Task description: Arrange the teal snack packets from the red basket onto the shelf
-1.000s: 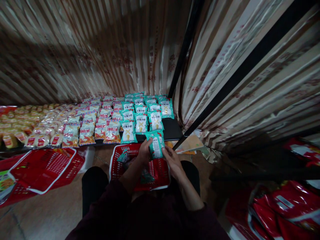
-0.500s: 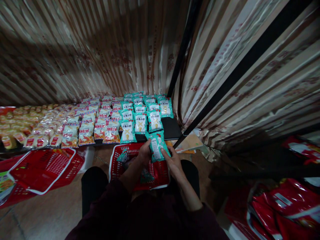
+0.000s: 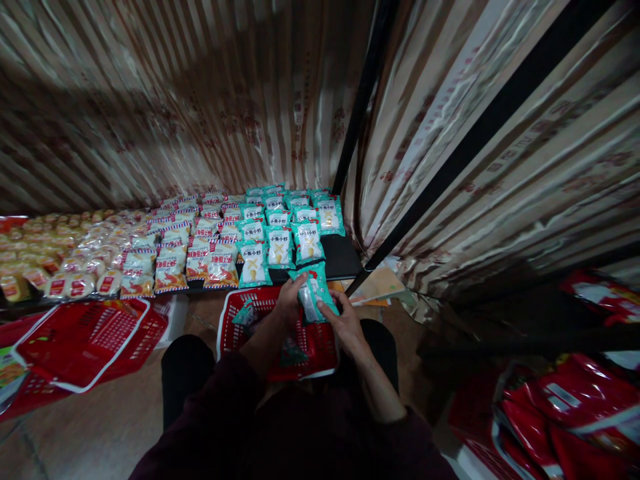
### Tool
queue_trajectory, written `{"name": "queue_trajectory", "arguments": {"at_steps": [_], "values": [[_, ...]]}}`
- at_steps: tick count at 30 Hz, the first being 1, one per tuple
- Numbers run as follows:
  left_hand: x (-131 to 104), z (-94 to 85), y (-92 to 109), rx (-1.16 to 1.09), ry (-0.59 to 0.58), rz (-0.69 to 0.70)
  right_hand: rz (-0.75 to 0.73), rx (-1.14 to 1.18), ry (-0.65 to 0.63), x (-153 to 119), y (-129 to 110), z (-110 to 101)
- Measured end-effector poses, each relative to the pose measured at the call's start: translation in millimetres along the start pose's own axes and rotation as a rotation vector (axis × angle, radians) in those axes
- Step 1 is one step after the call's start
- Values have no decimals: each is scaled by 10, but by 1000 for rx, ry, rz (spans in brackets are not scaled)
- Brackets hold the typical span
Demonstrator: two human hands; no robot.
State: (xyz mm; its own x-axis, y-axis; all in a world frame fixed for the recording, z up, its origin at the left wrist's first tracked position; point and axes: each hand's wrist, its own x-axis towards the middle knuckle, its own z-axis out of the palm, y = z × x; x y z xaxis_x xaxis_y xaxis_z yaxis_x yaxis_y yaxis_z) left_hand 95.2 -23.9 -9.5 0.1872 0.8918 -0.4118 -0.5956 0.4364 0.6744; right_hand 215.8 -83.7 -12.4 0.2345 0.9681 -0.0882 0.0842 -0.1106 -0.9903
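Note:
Between both hands I hold a teal snack bag (image 3: 314,293), its silvery printed panel partly turned up. My left hand (image 3: 290,300) is closed on its left edge, and my right hand (image 3: 345,321) grips the lower right side with the thumb on top. Below them sits a red plastic basket (image 3: 227,343) with a white rim; a few teal packets (image 3: 245,313) lie inside, partly hidden by my left forearm. Just beyond, rows of matching teal snack bags (image 3: 280,247) stand on a black shelf (image 3: 343,257).
Left of the teal bags are orange-and-white snack bags (image 3: 173,267) and small wrapped cakes (image 3: 77,283). Another red basket (image 3: 83,343) is on the floor at left. Black metal bars (image 3: 415,230) cross before a striped curtain (image 3: 240,87). Red packages (image 3: 565,393) lie at right.
The teal bag has tilted slightly between my hands, and my left fingers have shifted a little over its upper left edge. The view has moved slightly; the shelf goods are unchanged.

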Motion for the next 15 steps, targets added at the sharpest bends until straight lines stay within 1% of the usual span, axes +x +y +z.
{"name": "queue_trajectory", "arguments": {"at_steps": [3,5,6,8,10,12,15], "values": [[11,25,38,0,51,71,-30,42,-114,5,-6,-26],[6,27,46,42,81,125,-31,107,-148,46,-30,-35],[0,25,44,70,80,133,-20,140,-138,80,-45,-36],[-18,19,31,122,54,118,19,198,-73,169,-75,-27],[-43,13,13,152,30,98,72,212,20,263,-91,-11],[-70,6,-2,156,13,90,106,214,82,332,-88,5],[-103,-15,-7,153,-61,75,75,221,114,368,-41,15]]}}
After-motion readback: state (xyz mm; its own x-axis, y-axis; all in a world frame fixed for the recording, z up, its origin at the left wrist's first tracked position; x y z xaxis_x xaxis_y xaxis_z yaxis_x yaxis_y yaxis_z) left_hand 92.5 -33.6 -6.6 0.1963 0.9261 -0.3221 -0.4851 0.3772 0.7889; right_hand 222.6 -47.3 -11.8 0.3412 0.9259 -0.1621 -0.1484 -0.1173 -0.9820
